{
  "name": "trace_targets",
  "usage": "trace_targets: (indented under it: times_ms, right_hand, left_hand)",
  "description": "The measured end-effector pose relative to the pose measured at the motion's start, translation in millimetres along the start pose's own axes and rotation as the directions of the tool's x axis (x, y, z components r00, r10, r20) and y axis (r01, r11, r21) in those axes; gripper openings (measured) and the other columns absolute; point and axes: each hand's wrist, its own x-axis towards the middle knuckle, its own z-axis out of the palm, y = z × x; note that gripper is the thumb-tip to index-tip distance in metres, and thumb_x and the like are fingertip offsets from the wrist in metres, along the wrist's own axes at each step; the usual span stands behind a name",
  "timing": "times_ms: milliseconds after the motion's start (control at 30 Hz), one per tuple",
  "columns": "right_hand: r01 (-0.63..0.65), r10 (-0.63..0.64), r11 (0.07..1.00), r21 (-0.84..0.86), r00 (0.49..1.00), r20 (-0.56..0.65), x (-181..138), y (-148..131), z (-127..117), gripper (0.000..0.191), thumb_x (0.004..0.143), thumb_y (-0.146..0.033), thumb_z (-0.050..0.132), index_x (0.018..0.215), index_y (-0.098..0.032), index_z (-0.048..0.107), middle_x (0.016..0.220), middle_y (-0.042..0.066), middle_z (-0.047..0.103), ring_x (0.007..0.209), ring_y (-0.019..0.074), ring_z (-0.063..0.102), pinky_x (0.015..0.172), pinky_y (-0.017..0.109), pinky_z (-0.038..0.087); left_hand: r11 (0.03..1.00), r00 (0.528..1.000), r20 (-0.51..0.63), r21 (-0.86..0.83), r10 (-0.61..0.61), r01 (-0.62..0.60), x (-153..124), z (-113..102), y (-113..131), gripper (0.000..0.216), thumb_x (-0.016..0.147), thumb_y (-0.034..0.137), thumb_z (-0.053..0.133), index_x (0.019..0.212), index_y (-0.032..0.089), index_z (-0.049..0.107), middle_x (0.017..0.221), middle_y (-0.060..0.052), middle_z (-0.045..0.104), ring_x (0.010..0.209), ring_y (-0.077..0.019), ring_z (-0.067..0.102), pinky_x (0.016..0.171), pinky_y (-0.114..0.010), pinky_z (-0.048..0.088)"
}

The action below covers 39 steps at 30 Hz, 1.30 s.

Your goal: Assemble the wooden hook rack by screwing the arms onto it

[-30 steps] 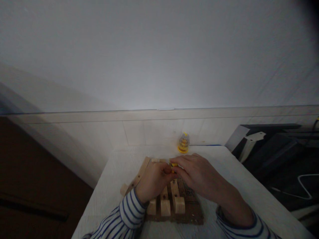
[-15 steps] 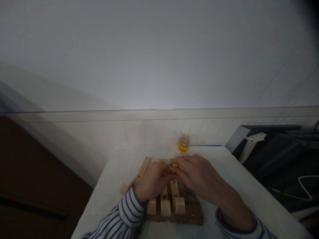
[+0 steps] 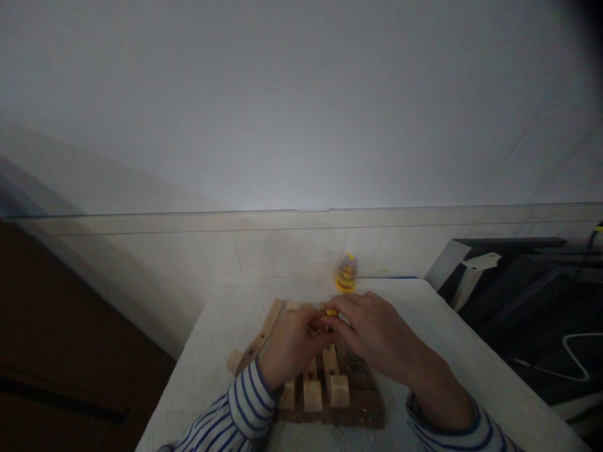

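A small yellow piece (image 3: 331,312) is pinched between the thumb and fingers of the right hand (image 3: 374,336), above the far part of a brown board (image 3: 353,415). Only a short, bright, smooth-looking side of it is shown; the rest is covered by the fingers. The left hand (image 3: 294,339) is curled, with its fingertips brought up close beside the piece; whether anything is gripped by it cannot be told.

The board is dark and flat, with pale specks seen along its near edge and dark markings on its right part. Pale wooden pieces are carried on it: narrow strips, marked with dark holes, are ended at the near side by thick, blocky heads, of which the right one (image 3: 340,391) is rounded at its right edge. A longer wooden strip (image 3: 264,333), also holed, is slanted at the left. By the wall, on the white surface (image 3: 188,389), a clear container with a yellow base (image 3: 347,274) is stood upright.
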Motion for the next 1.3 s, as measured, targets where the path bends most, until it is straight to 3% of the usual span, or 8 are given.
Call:
trace_targets:
  times_ms: [133, 333, 567, 767, 1300]
  right_hand:
    - [-0.005, 0.005, 0.999, 0.048, 1.000, 0.018, 0.6, -0.2, -1.0, 0.014, 0.090, -0.023, 0.056, 0.097, -0.016, 0.066, 0.086, 0.008, 0.072, 0.082, 0.0247, 0.068, 0.073, 0.040, 0.051]
    - [0.044, -0.034, 0.986, 0.163, 0.997, -0.066, -1.5, 2.6, -4.9, 0.025, 0.090, -0.020, 0.053, 0.111, -0.012, 0.064, 0.107, 0.012, 0.071, 0.098, 0.0246, 0.066, 0.087, 0.043, 0.051]
    - [0.070, -0.065, 0.978, 0.196, 0.997, -0.032, -0.3, 3.5, -5.0, 0.022, 0.091, -0.015, 0.048, 0.094, -0.018, 0.070, 0.096, 0.008, 0.074, 0.091, 0.0211, 0.067, 0.083, 0.039, 0.051]
    - [0.065, -0.062, 0.974, 0.218, 0.998, -0.024, -0.6, 4.4, -2.7, 0.024, 0.092, -0.015, 0.048, 0.099, -0.019, 0.070, 0.097, 0.007, 0.074, 0.089, 0.0205, 0.067, 0.083, 0.038, 0.050]
    - [0.024, -0.023, 0.992, 0.125, 1.000, -0.007, 1.2, 1.5, -1.4, 0.017, 0.090, -0.017, 0.054, 0.096, -0.017, 0.070, 0.091, 0.007, 0.074, 0.086, 0.0228, 0.067, 0.077, 0.038, 0.049]
  left_hand:
    - [0.999, 1.000, -0.021, 0.033, -0.001, 0.002, -0.7, 0.6, -1.5, 0.012, 0.079, 0.025, 0.063, 0.081, 0.014, 0.069, 0.075, -0.004, 0.070, 0.067, -0.0164, 0.059, 0.059, -0.024, 0.039]
    - [0.998, 0.999, -0.032, 0.061, 0.016, -0.015, -1.2, 3.2, -5.3, 0.015, 0.079, 0.029, 0.065, 0.076, 0.014, 0.066, 0.070, -0.002, 0.068, 0.063, -0.0151, 0.058, 0.057, -0.023, 0.038]
    - [0.995, 0.999, -0.053, 0.104, 0.013, -0.007, -0.3, 3.5, -5.0, 0.016, 0.076, 0.032, 0.070, 0.076, 0.015, 0.068, 0.071, -0.002, 0.068, 0.066, -0.0162, 0.059, 0.060, -0.024, 0.041]
    - [0.998, 0.999, -0.032, 0.055, 0.002, 0.000, 0.0, 2.0, -2.8, 0.018, 0.075, 0.031, 0.071, 0.086, 0.015, 0.071, 0.073, -0.003, 0.070, 0.067, -0.0167, 0.059, 0.061, -0.025, 0.042]
    - [0.997, 0.999, 0.028, -0.065, 0.036, -0.034, -0.6, -0.9, -0.8, 0.014, 0.080, 0.026, 0.064, 0.081, 0.014, 0.072, 0.072, -0.002, 0.070, 0.064, -0.0146, 0.058, 0.059, -0.023, 0.042]
